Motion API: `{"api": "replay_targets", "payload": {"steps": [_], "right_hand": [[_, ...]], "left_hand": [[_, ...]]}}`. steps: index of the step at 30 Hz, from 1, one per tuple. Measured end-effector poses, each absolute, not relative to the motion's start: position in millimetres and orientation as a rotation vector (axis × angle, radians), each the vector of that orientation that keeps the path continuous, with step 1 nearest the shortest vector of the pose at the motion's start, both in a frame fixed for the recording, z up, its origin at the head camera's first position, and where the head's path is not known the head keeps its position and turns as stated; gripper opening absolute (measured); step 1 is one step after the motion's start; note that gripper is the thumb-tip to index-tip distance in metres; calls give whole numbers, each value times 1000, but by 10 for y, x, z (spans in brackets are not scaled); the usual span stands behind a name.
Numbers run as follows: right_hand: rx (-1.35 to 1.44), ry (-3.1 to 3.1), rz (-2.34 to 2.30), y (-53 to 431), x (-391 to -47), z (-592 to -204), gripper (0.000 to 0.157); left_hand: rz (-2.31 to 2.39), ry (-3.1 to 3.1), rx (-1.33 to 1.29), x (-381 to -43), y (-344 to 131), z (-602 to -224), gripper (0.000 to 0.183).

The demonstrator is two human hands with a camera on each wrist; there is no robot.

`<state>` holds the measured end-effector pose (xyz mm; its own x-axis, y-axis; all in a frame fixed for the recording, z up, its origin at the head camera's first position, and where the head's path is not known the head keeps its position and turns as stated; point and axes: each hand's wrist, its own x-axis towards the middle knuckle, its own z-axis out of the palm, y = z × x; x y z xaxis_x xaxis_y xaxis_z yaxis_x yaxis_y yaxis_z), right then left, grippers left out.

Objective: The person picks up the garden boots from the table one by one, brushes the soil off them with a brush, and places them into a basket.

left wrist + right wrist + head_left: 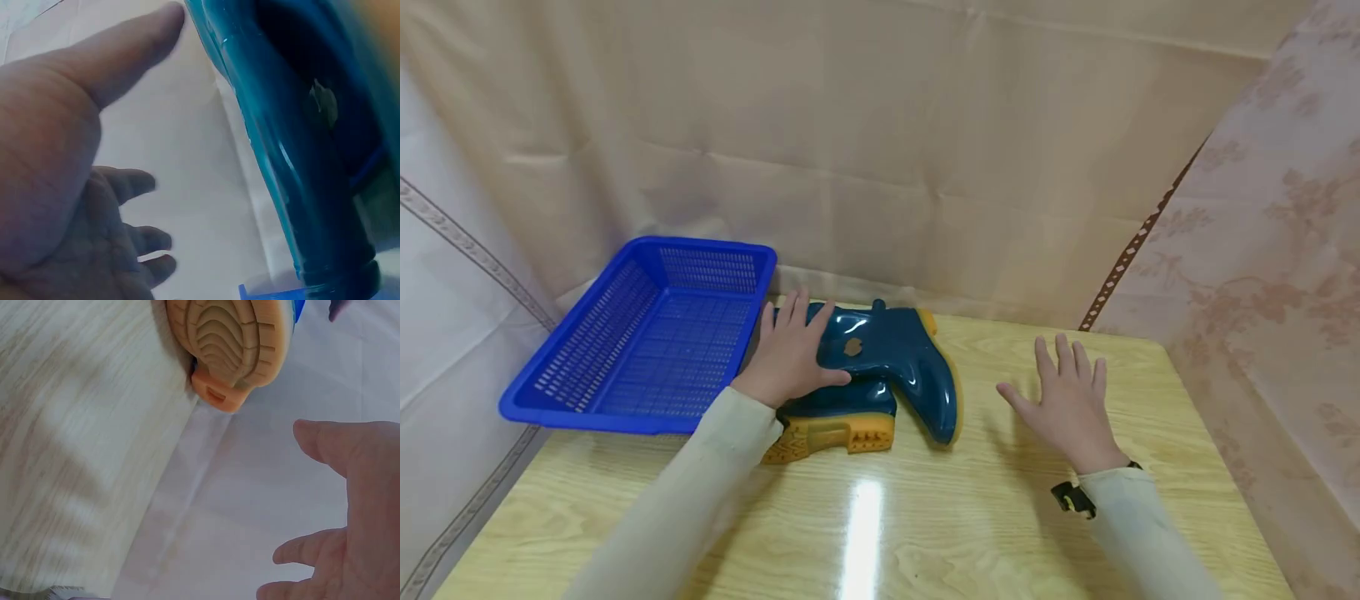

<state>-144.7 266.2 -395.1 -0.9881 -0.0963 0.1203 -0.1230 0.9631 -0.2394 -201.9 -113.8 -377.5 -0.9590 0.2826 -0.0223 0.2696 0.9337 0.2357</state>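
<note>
Two glossy dark teal rubber boots with yellow-orange soles lie on their sides on the table. The farther boot (921, 358) has its toe pointing toward the near right. The nearer boot (850, 400) turns its sole toward the front. Spread over their left part is my left hand (790, 354), which hides some of the shafts; the left wrist view shows a gap between the thumb and a boot (287, 156). My right hand (1071, 412), fingers apart, hovers over the table to the right of the boots, holding nothing. A boot sole (225, 344) shows in the right wrist view.
A blue plastic basket (520, 410) with slotted sides stands left of the boots, nothing in it. Beige cloth (880, 192) hangs behind the wood-grain table (940, 517), with patterned cloth (1285, 333) at the right side.
</note>
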Motion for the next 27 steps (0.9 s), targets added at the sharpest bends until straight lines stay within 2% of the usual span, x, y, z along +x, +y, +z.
{"api": "replay_targets", "payload": {"steps": [4,12,21,27], "right_hand": [[174,-3025,381,2694,-1455,-3917,99],[173,-3094,368,2736,-1444,-3893,98],[253,-3176,376,2782,-1509,-3778,100],[250,-3307,394,2778,-1510,-3751,101]], "left_hand": [[350,2950,373,-2015,-1146,-3704,101],[376,2859,361,-2051,-1291,-3590,66],[337,2742,312,-2110,-1384,-3409,44],[266,2657,254,-2114,-1435,-3441,38]]}}
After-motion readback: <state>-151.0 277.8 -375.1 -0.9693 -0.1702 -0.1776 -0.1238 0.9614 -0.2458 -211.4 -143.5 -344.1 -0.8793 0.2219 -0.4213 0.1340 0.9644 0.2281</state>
